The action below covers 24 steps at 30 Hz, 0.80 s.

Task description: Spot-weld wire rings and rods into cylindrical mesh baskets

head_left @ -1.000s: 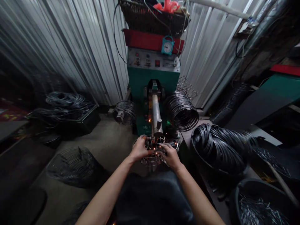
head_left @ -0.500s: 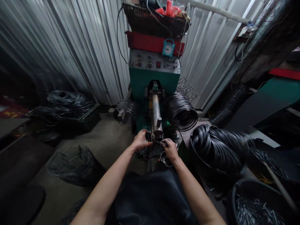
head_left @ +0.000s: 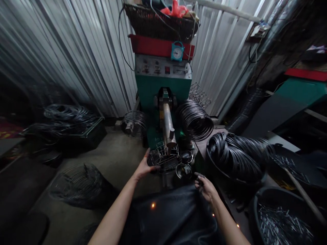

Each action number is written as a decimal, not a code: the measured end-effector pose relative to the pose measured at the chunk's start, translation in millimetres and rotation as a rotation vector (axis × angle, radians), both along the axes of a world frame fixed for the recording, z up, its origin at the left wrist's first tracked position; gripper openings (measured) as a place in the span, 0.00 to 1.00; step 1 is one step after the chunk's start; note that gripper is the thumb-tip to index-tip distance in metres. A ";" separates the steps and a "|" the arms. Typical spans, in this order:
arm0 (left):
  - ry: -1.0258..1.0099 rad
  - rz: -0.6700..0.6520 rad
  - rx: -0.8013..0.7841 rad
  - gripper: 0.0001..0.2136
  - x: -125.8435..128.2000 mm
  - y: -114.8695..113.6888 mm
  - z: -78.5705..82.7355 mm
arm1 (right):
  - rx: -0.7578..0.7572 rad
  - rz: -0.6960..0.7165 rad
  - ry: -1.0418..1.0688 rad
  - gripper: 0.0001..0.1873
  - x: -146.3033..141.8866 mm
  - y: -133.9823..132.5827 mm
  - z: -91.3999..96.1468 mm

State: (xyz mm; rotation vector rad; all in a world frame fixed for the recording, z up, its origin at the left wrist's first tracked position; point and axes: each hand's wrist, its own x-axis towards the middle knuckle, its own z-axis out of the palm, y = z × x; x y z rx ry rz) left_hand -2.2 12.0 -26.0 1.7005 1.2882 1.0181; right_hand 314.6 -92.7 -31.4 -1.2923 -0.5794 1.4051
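Observation:
A round wire cage (head_left: 165, 158) sits under the steel arm (head_left: 167, 125) of a green welding machine (head_left: 163, 86). My left hand (head_left: 143, 167) grips the cage's left rim, thumb up against the wires. My right hand (head_left: 205, 186) is off the cage, lower right, above my dark apron (head_left: 173, 217), with its fingers loosely curled. I cannot make out anything in them. A small shiny metal cup (head_left: 183, 171) lies between the cage and my right hand. A few orange sparks dot the apron.
Coils of black wire rings (head_left: 236, 156) fill a tub at right, and more hang on the machine (head_left: 195, 119). A bucket of short metal rods (head_left: 283, 226) sits at lower right. Finished wire cages (head_left: 76, 185) and wire bundles (head_left: 63, 115) lie on the floor at left.
My right hand has let go of the cage and drawn back to the lower right. My left hand slid down to the cage's left rim. The welding glow at the cage is gone.

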 end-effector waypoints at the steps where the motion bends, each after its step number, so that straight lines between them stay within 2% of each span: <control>1: -0.116 -0.006 -0.053 0.48 2.3 -1.6 -3.8 | -0.038 -0.013 0.079 0.08 4.0 -4.9 -1.4; 4: -0.417 0.015 -0.149 0.49 7.8 -4.1 -6.0 | -0.146 -0.032 0.311 0.07 10.3 -13.4 -0.2; 7: -0.534 0.054 -0.134 0.46 6.0 -12.3 -0.2 | -0.173 -0.032 0.476 0.09 11.8 -17.2 4.6; 12: -0.397 0.072 -0.121 0.42 -1.2 -51.3 14.4 | -0.097 -0.122 0.668 0.09 11.5 -26.0 17.3; 16: -0.222 0.048 -0.077 0.38 4.2 -85.1 24.1 | -0.054 -0.155 0.641 0.06 11.0 -35.9 28.3; 18: -0.151 0.047 -0.034 0.37 9.9 -94.8 29.9 | -0.011 -0.166 0.558 0.06 9.8 -39.7 29.6; 20: -0.072 0.085 0.037 0.35 15.9 -99.5 37.8 | 0.050 -0.228 0.354 0.07 8.3 -44.0 24.7; 22: 0.028 0.138 0.127 0.33 21.2 -101.0 47.2 | 0.139 -0.283 0.008 0.10 7.9 -50.5 12.4; 24: 0.112 0.172 0.224 0.32 25.1 -101.3 56.7 | 0.237 -0.250 -0.380 0.12 9.6 -59.6 -5.4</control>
